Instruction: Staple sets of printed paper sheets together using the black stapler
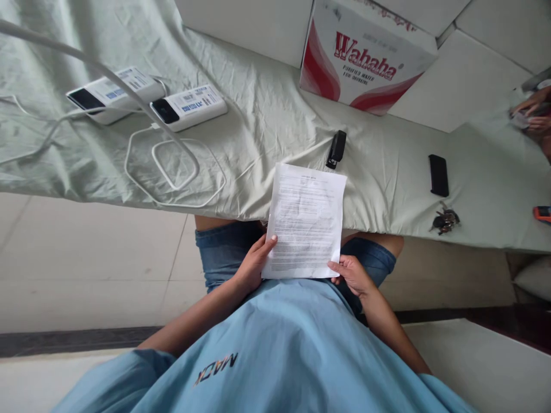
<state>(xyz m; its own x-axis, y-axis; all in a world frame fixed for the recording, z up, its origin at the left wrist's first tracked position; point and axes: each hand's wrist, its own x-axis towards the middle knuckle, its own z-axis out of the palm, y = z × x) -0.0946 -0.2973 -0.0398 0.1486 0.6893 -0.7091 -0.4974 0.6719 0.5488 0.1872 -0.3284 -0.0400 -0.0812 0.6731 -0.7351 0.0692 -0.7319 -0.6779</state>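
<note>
Between my two hands is a printed sheet of paper [306,223], its far end resting on the cloth-covered table and its near end above my lap. My left hand [255,261] grips the sheet's left edge, thumb on top and the other fingers behind it. At the lower right corner, my right hand [349,272] pinches the paper between thumb and fingers. Whether it is one sheet or several cannot be told. Just beyond the paper's top edge lies a black stapler [336,149], touched by neither hand.
Two white power banks [189,108] with cables lie on the left. A Wahaha water carton [365,60] stands at the back. Rightward are a black phone-like slab [438,175], a bunch of keys [445,220] and an orange-black object [542,214]. Another person's hands [536,112] show far right.
</note>
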